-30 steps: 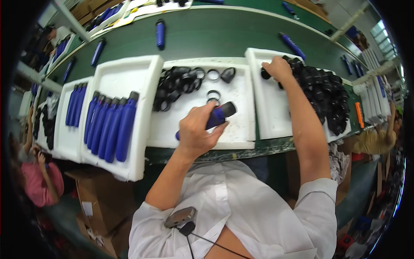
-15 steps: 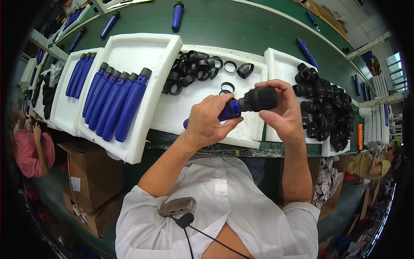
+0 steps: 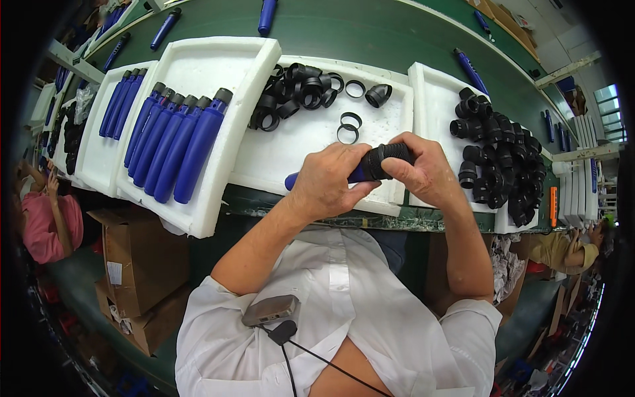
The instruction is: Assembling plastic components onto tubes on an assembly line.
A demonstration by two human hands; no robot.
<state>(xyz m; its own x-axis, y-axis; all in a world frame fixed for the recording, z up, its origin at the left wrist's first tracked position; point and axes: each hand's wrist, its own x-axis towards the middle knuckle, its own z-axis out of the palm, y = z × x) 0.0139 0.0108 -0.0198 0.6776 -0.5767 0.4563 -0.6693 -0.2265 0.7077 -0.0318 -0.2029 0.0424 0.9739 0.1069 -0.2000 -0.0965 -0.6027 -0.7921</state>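
Observation:
Over the front edge of the middle white foam tray (image 3: 311, 159), my left hand (image 3: 326, 177) is wrapped round a blue tube-shaped handle (image 3: 357, 175), whose rounded end sticks out on the left past my palm. Closed on the black ribbed head (image 3: 376, 163) at the handle's other end is my right hand (image 3: 426, 169), thumb on top. Head and handle meet between my hands, with the joint partly hidden by fingers. Just beyond them, two thin black rings (image 3: 348, 128) lie in the tray. Farther back sits a heap of black rings and collars (image 3: 304, 89).
Blue tubes with dark tops (image 3: 175, 142) lie in a foam tray on the left. A foam tray at right holds piled black threaded collars (image 3: 499, 155). More blue tubes (image 3: 471, 69) lie on the green table (image 3: 357, 33). Cardboard boxes (image 3: 142, 258) stand at lower left. Co-workers sit at both sides.
My right hand has moved left and closed round the black head, which now sits closer against the blue handle. The trays appear slightly higher in view.

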